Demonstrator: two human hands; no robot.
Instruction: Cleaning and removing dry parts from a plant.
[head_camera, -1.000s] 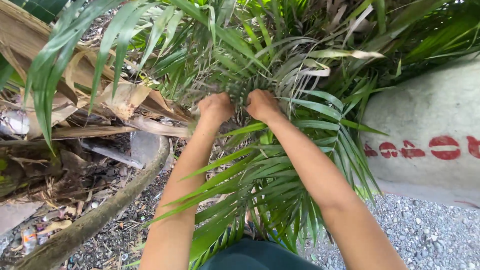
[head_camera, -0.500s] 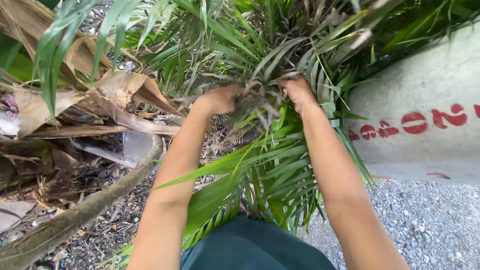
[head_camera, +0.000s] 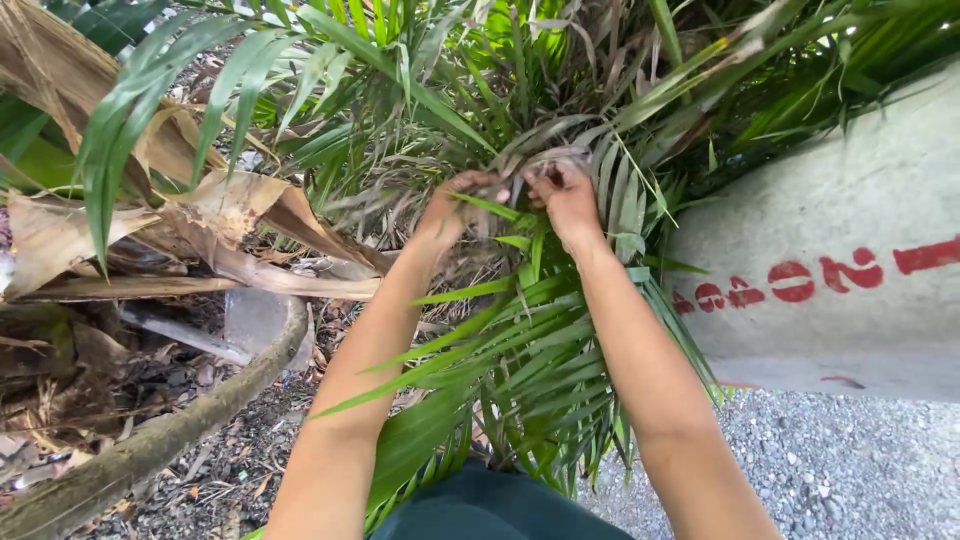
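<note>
Both my arms reach forward into a clump of palm fronds (head_camera: 520, 360). My left hand (head_camera: 452, 205) is closed on a bunch of thin green and greyish leaflets (head_camera: 545, 160) at the middle of the clump. My right hand (head_camera: 566, 195) sits right beside it, fingers curled around the same tangle of leaflets. The two hands are nearly touching. Long green fronds hang down between my forearms and hide part of my fingers.
Dry brown palm sheaths (head_camera: 230, 205) and dead leaves lie at the left over a curved log (head_camera: 170, 435) and dark soil. A grey concrete block (head_camera: 850, 250) with red painted marks stands at the right. Grey gravel (head_camera: 850, 470) covers the ground at lower right.
My hands have come closer together again after spreading apart half a second ago. The view has shifted slightly, and the concrete block sits a little lower and more to the left.
</note>
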